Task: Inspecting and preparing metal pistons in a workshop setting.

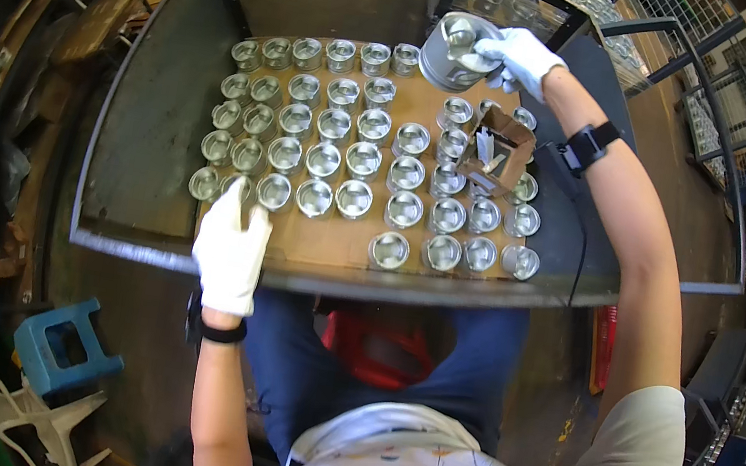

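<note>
Rows of silver engine pistons (362, 158) stand on a brown cardboard sheet (317, 249) inside a dark metal-sided worktable. My right hand (518, 58), in a white glove, holds one piston (445, 57) raised above the far right part of the rows, gripped at its right side. The raised piston is tilted, so its hollow inside partly shows. At the near left corner of the rows, my gloved left hand (232, 250) has its thumb and fingers around a piston (242, 185) in the front row. That piston is partly hidden by the fingers.
A small open cardboard box (514, 143) with white pieces inside sits among the pistons at right. The table's metal rim (336, 283) runs in front of my legs. A blue stool (67, 346) and a pale plastic chair piece (41, 420) are on the floor at left.
</note>
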Tool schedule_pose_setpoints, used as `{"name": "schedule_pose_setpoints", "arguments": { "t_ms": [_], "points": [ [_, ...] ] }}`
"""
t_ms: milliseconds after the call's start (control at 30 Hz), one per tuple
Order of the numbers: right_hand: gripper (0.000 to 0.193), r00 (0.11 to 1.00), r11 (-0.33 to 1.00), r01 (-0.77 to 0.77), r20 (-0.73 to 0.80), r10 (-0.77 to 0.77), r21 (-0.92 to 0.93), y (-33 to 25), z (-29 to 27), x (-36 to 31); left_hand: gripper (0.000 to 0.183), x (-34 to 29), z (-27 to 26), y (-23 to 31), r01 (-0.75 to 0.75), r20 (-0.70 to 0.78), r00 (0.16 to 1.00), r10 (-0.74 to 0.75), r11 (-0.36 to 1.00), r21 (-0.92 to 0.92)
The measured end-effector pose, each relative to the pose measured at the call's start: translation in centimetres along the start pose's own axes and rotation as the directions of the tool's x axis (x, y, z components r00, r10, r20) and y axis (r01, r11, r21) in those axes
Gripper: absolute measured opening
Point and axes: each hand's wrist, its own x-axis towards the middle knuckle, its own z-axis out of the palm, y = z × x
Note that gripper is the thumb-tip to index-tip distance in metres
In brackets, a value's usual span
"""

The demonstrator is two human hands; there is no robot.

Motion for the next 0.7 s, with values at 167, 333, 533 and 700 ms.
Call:
{"name": "schedule_pose_setpoints", "arguments": {
  "t_ms": [167,333,533,700],
  "points": [
    [0.019,0.959,0.96,-0.277,-0.052,0.279,0.039,12.7,5.1,14.8,0.035,1.4,-0.2,3.3,-0.078,0.25,0.968,0.019,0.97,0.228],
    [0.014,0.894,0.894,-0.445,-0.082,0.44,-0.056,22.0,13.7,24.3,0.026,3.6,-0.5,4.8,-0.076,0.341,0.939,-0.049,0.936,0.345],
    [0.011,0.821,0.831,-0.556,-0.134,0.555,0.033,38.9,14.3,31.3,0.031,7.7,0.0,5.7,0.125,0.595,0.758,-0.269,0.954,0.271],
    [0.02,0.823,0.616,-0.387,0.044,0.567,-0.686,34.9,19.5,32.9,0.025,7.7,0.0,4.6,0.083,0.609,0.735,-0.299,0.93,0.357]
  ]
}}
